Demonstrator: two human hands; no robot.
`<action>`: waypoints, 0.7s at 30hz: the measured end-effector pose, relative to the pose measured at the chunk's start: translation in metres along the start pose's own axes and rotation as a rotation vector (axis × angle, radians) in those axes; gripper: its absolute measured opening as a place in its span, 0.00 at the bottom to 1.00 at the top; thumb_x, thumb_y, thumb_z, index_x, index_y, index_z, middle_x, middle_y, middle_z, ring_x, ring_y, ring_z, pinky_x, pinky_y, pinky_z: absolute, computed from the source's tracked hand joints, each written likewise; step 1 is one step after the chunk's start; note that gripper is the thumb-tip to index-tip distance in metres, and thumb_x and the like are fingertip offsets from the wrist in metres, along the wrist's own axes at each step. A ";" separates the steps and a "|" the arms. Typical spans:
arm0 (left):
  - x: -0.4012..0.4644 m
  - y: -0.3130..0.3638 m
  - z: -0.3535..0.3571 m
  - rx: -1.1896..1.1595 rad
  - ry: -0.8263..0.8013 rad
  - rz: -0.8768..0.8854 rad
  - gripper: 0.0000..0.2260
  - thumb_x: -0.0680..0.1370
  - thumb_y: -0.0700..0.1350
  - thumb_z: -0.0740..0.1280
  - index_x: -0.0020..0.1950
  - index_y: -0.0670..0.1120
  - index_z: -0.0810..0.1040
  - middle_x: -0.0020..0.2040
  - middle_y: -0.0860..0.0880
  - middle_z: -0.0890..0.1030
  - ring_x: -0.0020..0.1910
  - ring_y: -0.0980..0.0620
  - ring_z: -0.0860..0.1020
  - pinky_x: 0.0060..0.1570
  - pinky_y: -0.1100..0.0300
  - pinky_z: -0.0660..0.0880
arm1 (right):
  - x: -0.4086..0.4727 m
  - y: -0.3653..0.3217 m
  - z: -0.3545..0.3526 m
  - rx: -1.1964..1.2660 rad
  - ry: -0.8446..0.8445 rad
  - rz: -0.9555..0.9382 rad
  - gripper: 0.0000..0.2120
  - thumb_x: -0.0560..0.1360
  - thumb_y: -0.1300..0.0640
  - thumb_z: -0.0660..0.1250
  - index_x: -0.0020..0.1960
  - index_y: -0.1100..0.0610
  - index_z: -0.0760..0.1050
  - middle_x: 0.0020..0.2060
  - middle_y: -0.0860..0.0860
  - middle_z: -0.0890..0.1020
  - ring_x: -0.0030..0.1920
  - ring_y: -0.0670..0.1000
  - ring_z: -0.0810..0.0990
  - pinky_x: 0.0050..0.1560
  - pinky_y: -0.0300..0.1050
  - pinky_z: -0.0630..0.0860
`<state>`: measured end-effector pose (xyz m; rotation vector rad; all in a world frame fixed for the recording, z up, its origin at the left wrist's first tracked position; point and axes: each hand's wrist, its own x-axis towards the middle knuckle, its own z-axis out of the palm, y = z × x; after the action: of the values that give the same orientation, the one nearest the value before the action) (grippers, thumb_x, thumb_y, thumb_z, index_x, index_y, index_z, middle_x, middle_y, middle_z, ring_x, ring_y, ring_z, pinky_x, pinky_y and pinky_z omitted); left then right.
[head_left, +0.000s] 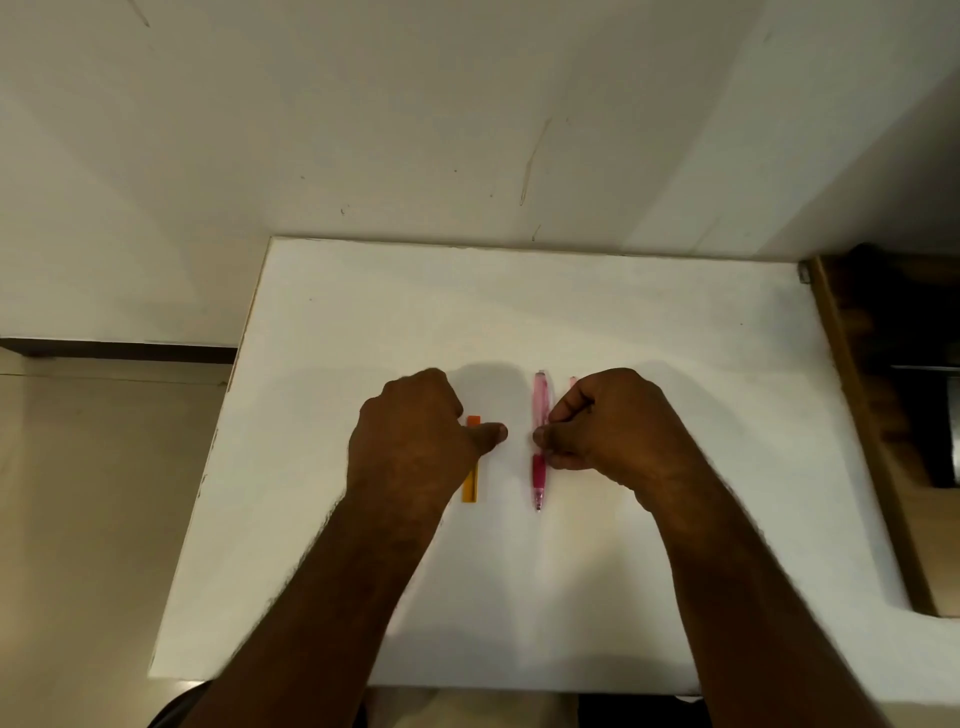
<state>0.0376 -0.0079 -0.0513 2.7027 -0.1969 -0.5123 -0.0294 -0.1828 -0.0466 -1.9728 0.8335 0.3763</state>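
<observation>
A pink pen (539, 467) lies lengthwise on the white table (623, 322), tip toward me. My right hand (618, 421) pinches its middle between thumb and fingertips. The end of a second pink item (573, 380) peeks out just behind that hand. The rest of it is hidden. To the left lies an orange pen-like stick (470, 486), parallel to the pink pen. My left hand (410, 441) sits over its middle with curled fingers, and the thumb reaches across it to the right. The fingertips are hidden under the hand.
The table's back edge meets a white wall (467, 130). A wooden frame with dark contents (883, 389) stands along the table's right side. Beige floor (104, 493) lies beyond the left edge.
</observation>
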 end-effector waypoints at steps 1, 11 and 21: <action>0.000 -0.001 0.000 0.008 -0.018 -0.020 0.22 0.64 0.66 0.75 0.43 0.51 0.76 0.40 0.54 0.78 0.41 0.51 0.78 0.40 0.59 0.68 | 0.001 0.001 -0.001 0.020 -0.008 0.006 0.10 0.65 0.60 0.83 0.32 0.57 0.82 0.29 0.53 0.87 0.33 0.53 0.88 0.52 0.56 0.85; 0.000 0.004 -0.003 -0.039 0.046 0.032 0.10 0.68 0.57 0.72 0.39 0.52 0.80 0.36 0.55 0.81 0.35 0.54 0.77 0.36 0.62 0.70 | -0.002 -0.005 -0.007 0.023 0.113 -0.080 0.12 0.73 0.50 0.77 0.37 0.57 0.83 0.29 0.50 0.87 0.31 0.49 0.87 0.51 0.56 0.85; -0.007 0.017 -0.011 -0.247 0.186 0.360 0.08 0.70 0.55 0.73 0.41 0.52 0.80 0.36 0.55 0.81 0.36 0.55 0.80 0.39 0.55 0.79 | -0.009 -0.025 0.008 0.362 0.052 -0.226 0.04 0.74 0.58 0.76 0.48 0.57 0.86 0.39 0.54 0.88 0.41 0.54 0.88 0.50 0.52 0.86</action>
<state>0.0336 -0.0187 -0.0329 2.3824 -0.5193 -0.1639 -0.0184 -0.1641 -0.0295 -1.7177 0.6498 0.0372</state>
